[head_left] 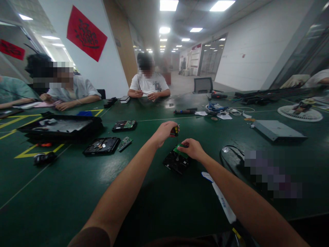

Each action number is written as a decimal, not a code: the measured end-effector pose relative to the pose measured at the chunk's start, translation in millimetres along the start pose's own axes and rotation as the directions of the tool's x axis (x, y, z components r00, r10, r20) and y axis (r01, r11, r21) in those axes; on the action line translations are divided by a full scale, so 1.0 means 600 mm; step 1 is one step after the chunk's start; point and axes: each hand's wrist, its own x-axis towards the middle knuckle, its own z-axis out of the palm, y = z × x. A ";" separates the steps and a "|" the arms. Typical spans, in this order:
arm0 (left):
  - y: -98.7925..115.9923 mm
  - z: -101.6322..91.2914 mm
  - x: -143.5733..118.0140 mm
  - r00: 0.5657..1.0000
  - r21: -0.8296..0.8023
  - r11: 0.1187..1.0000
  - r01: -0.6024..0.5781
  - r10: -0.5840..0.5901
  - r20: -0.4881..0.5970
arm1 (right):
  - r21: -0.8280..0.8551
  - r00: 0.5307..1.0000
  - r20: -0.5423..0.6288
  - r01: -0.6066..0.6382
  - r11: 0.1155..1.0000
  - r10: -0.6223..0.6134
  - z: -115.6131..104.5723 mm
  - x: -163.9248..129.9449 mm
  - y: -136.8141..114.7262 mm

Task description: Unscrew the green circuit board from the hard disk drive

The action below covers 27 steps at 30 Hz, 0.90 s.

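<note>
A black hard drive (pixel 174 162) with a green circuit board (pixel 180 151) on top lies on the dark green table (pixel 77 192) in front of me. My right hand (pixel 193 149) rests on the green board, fingers curled over its far edge. My left hand (pixel 164 131) hovers just above and to the left of the drive, closed around a small black, yellow and red screwdriver handle (pixel 175 130) that points down toward the drive.
Two more opened drives (pixel 102 145) (pixel 124 125) and a loose green board (pixel 125 143) lie to the left, by a large black tray (pixel 60 126). A grey flat box (pixel 279 130) sits right, cables (pixel 218 109) beyond. Other people sit at the far side.
</note>
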 end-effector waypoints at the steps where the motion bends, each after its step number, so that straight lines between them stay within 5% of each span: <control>1: -0.001 0.001 0.000 1.000 -0.022 1.000 0.001 -0.001 0.004 | 0.001 1.000 0.003 -0.004 1.000 0.004 0.000 0.000 -0.001; 6: -0.008 0.004 0.003 1.000 -0.081 0.996 0.027 -0.027 -0.002 | 0.000 1.000 0.001 -0.009 1.000 0.009 -0.002 0.001 -0.002; 13: -0.004 -0.001 0.000 0.999 0.076 0.997 -0.022 0.020 0.036 | 0.012 1.000 -0.007 -0.004 1.000 0.005 0.007 0.006 0.010; 27: -0.024 0.008 0.004 0.991 -0.359 0.925 0.125 -0.097 0.094 | 0.003 1.000 0.000 -0.009 1.000 0.009 -0.002 0.001 -0.001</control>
